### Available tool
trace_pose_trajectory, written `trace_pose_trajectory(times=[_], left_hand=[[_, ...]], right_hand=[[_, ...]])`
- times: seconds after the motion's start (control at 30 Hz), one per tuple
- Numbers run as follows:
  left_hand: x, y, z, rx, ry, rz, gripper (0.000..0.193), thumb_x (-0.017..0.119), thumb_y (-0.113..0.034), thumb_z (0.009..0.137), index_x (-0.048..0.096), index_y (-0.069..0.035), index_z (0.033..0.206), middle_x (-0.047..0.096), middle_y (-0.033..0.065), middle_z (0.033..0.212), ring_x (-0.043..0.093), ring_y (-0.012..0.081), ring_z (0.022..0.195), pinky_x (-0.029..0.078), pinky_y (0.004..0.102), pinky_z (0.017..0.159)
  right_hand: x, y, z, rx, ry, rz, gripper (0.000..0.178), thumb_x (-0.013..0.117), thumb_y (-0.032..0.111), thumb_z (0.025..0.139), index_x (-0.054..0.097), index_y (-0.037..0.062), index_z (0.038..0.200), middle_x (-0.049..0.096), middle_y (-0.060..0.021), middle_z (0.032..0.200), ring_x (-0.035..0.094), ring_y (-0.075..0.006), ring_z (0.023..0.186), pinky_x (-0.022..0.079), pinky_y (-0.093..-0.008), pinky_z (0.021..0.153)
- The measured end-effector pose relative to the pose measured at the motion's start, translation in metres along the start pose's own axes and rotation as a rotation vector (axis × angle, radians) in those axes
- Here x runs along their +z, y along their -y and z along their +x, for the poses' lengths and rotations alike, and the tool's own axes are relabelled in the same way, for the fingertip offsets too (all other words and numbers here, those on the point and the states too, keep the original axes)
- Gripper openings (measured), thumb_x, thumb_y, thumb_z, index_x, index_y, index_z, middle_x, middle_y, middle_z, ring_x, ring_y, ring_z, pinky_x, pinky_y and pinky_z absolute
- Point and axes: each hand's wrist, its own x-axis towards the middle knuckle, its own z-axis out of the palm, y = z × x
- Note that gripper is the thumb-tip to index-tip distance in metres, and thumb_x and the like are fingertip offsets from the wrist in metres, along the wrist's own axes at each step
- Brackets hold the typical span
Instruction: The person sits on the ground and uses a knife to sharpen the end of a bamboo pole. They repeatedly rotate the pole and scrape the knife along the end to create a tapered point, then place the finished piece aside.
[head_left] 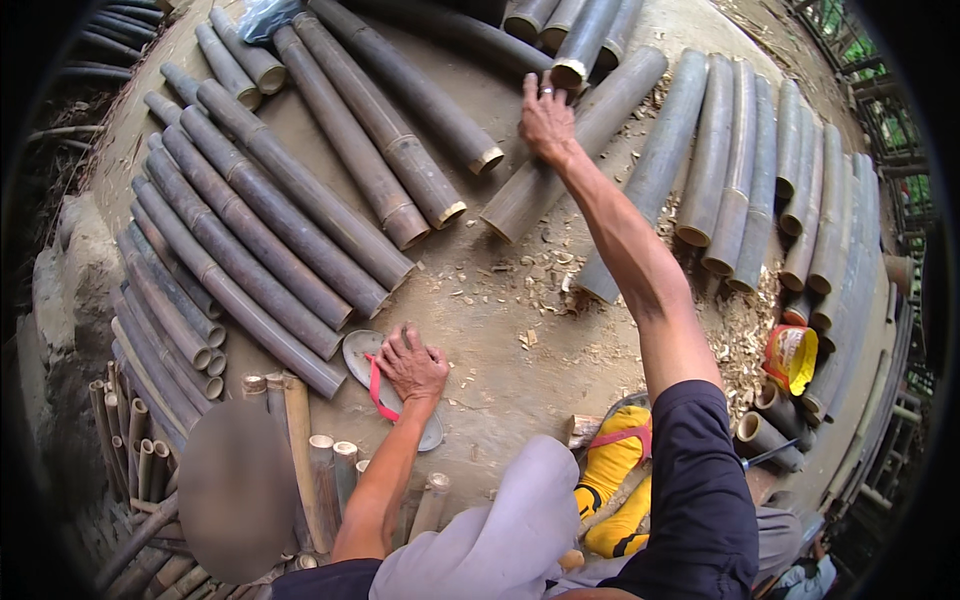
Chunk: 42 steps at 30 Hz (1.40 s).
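My left hand (412, 368) presses down with its fingers spread, over the inner edge of a loose grey flip-flop (430, 434) with a red strap (378, 388). My right arm stretches far forward. At its end my right hand (548, 125), with a ring on one finger, has its fingers extended and apart at the near cut end of a dark bamboo tube (590, 42). Whether the fingertips touch that tube I cannot tell. Beneath this hand a thick bamboo tube (610, 100) lies slantwise on the ground.
Rows of cut bamboo tubes lie to the left (270, 200) and right (735, 170). Wood chips (540, 285) litter the ground between them. At right is a yellow and red packet (790, 358). My feet wear yellow socks (608, 465). Short bamboo pieces (322, 480) stand at lower left.
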Motion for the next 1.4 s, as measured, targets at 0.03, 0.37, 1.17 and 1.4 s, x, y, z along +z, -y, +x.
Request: trace_pose_trajectory(times=[0.03,0.37,1.17,1.4], left_hand=[[0.0,0.001,0.0,0.001,-0.007,-0.003,0.051,0.061,-0.02,0.067,0.047,-0.006,0.114,0.045,0.015,0.12,0.043,0.0329,0.111,0.031,0.0484,0.095],[-0.001,0.002,-0.002,-0.015,0.022,-0.031,0.052,0.06,-0.02,0.068,0.048,-0.005,0.115,0.045,0.0162,0.119,0.042,0.0342,0.111,0.031,0.0499,0.095],[0.001,0.003,-0.002,-0.006,0.034,-0.002,0.056,0.061,-0.022,0.068,0.048,-0.006,0.119,0.045,0.0141,0.12,0.042,0.0317,0.111,0.031,0.0488,0.094],[0.001,0.003,-0.003,-0.017,0.031,-0.004,0.056,0.062,-0.023,0.068,0.047,-0.006,0.12,0.045,0.0133,0.119,0.042,0.0309,0.111,0.031,0.048,0.094]], right_hand=[[0.0,-0.002,0.004,0.005,0.036,-0.006,0.068,0.053,0.012,0.082,0.026,0.0047,0.144,0.03,-0.0247,0.146,0.048,-0.046,0.116,0.046,-0.0503,0.09],[-0.016,0.011,0.03,-0.044,0.327,0.192,0.049,0.057,0.008,0.077,0.043,-0.007,0.122,0.05,-0.0306,0.124,0.058,-0.0429,0.104,0.05,-0.046,0.084],[0.002,0.052,-0.044,-0.076,0.25,0.468,0.063,0.056,0.039,0.088,0.031,-0.0001,0.132,0.057,-0.0368,0.1,0.057,-0.0509,0.095,0.047,-0.0531,0.084],[-0.021,0.044,-0.072,-0.047,0.331,0.462,0.066,0.055,0.038,0.088,0.029,0.0013,0.136,0.057,-0.0347,0.104,0.057,-0.049,0.098,0.045,-0.0521,0.086]])
